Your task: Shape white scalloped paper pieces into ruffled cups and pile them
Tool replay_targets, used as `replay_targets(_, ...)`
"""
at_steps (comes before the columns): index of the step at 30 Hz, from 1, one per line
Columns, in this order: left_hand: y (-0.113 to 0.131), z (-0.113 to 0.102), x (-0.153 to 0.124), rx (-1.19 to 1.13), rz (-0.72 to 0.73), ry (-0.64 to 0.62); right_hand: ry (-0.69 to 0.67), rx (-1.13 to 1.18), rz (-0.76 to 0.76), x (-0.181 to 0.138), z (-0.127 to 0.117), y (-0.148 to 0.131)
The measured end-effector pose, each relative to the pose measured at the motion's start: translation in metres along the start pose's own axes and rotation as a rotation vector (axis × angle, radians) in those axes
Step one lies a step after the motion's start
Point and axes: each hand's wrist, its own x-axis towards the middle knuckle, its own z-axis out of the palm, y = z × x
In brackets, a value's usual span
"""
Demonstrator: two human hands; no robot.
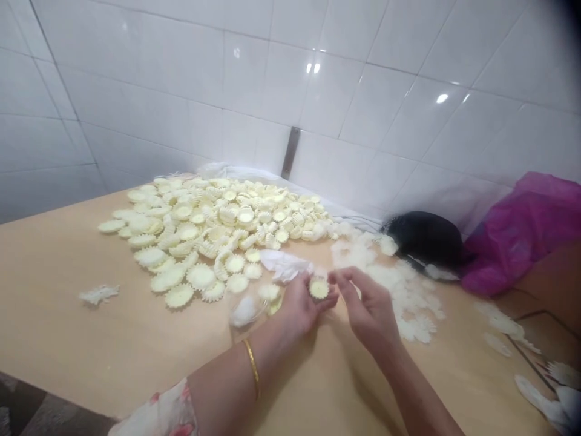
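My left hand point(302, 306), with a gold bangle at the wrist, is closed on a small pale yellow disc with a scalloped edge point(319, 287), its flat face turned towards me. Close by on the right, my right hand point(365, 306) has thumb and fingers pinched together; what they hold, if anything, I cannot make out. Beyond my left hand spreads a heap of similar scalloped discs point(200, 277), some flat and some cup-shaped. A crumpled white cloth or tissue point(285, 264) lies just behind my left fingers. Thin whitish scalloped pieces point(415, 324) are scattered beyond my right hand.
Against the tiled wall point(254, 79) sits a black rounded object point(424, 239). Beside it lies a magenta plastic bag point(526, 230). A small clear and white item point(245, 312) is near my left forearm. A pale scrap point(98, 295) lies at the left of the wooden table point(54, 309).
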Motion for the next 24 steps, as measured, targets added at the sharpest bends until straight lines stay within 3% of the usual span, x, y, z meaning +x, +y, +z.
replay_targets(4, 0.001, 0.005, -0.003, -0.022, -0.008, -0.026, -0.274, -0.320, -0.130, -0.021, 0.006, 0.038)
replay_targets(7, 0.003, 0.008, -0.008, 0.017, 0.004, -0.042, -0.274, -0.497, -0.213, -0.032, 0.020, 0.047)
replay_targets(11, 0.006, 0.008, -0.012, 0.140, -0.080, -0.080, -0.251, -0.407, -0.224, -0.034, 0.021, 0.041)
replay_targets(14, 0.003, 0.006, -0.009, 0.175, -0.020, -0.061, -0.224, -0.184, -0.079, -0.031, 0.011, 0.035)
replay_targets(17, -0.002, 0.004, -0.005, 0.229, 0.102, -0.053, -0.038, 0.001, 0.140, -0.029, 0.003, 0.036)
replay_targets(20, -0.006, 0.001, -0.004, 0.387, 0.145, -0.130, 0.131, 0.070, 0.297, -0.027, 0.001, 0.042)
replay_targets(22, -0.009, -0.001, -0.006, 0.585, 0.204, -0.197, 0.125, 0.157, 0.395, -0.026, 0.001, 0.045)
replay_targets(24, -0.011, -0.003, -0.009, 0.769, 0.316, -0.250, 0.036, 0.316, 0.483, -0.024, 0.000, 0.046)
